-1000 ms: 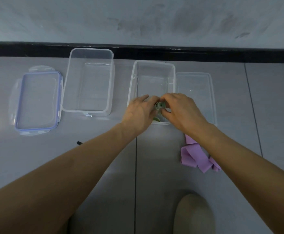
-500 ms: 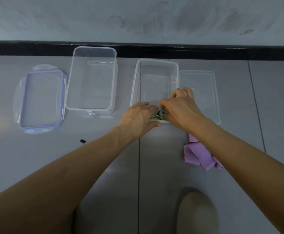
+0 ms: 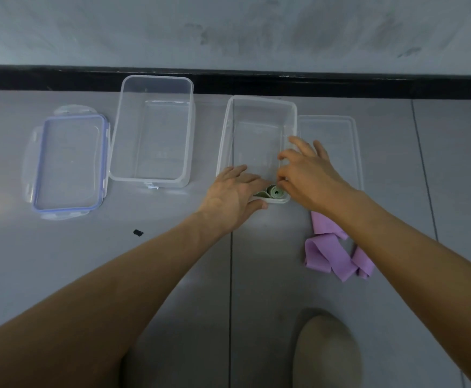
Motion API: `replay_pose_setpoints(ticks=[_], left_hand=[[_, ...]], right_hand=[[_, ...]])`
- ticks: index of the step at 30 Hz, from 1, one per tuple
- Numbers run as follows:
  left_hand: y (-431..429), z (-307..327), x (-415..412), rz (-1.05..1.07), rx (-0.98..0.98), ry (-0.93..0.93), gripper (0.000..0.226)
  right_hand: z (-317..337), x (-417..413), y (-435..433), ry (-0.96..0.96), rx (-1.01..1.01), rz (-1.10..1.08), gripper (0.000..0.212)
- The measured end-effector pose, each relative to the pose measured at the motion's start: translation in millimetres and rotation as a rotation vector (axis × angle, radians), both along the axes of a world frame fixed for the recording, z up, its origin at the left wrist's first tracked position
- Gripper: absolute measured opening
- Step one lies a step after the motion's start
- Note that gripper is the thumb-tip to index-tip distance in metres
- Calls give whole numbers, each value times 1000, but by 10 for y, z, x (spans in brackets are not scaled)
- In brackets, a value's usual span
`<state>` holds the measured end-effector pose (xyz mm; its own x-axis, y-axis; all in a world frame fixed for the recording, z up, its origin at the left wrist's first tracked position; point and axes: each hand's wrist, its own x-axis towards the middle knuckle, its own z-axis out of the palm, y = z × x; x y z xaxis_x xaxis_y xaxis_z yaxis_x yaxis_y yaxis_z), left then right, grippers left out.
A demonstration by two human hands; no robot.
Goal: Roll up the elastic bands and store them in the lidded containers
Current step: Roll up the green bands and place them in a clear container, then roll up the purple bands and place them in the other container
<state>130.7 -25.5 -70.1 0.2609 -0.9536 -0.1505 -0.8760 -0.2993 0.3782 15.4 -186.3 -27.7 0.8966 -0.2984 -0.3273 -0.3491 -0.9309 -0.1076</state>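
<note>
A rolled green elastic band [image 3: 274, 191] lies inside the near end of the right clear container [image 3: 260, 98]. My left hand [image 3: 234, 197] rests at the container's near left corner. Its straight fingers reach over the rim to the roll, and its thumb lies along the outside of the front wall. My right hand [image 3: 309, 175] hovers over the near right corner with fingers spread and loose, holding nothing. A loose purple elastic band [image 3: 329, 253] lies crumpled on the floor under my right forearm.
A second clear container [image 3: 156, 79] stands to the left, with a blue-rimmed lid [image 3: 69, 163] beside it. A plain clear lid [image 3: 337, 127] lies right of the right container. A black skirting strip [image 3: 368, 85] runs behind. A beige rounded shape [image 3: 326, 351] sits at the bottom.
The green roll went down into the container's near end. My right hand let go of it and lifted with fingers spreading. My left hand stayed at the near rim.
</note>
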Motion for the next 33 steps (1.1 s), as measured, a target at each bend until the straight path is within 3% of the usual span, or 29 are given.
replay_pose_setpoints(ticks=[12, 20, 25, 30, 33], left_hand=[[-94, 31, -65, -7, 45, 5, 64], [-111, 113, -86, 12, 57, 38, 89], [-100, 192, -269, -57, -90, 27, 82], [-249, 344, -722, -75, -385, -8, 39], [-326, 284, -1032, -142, -346, 15, 39]], right_hand=[[-79, -104, 48, -77, 9, -74, 31], [-113, -283, 4, -322, 111, -232, 33], [-122, -667, -1, -370, 144, -300, 44], [-145, -1259, -71, -387, 159, -447, 52], [-174, -1658, -117, -353, 173, -568, 58]])
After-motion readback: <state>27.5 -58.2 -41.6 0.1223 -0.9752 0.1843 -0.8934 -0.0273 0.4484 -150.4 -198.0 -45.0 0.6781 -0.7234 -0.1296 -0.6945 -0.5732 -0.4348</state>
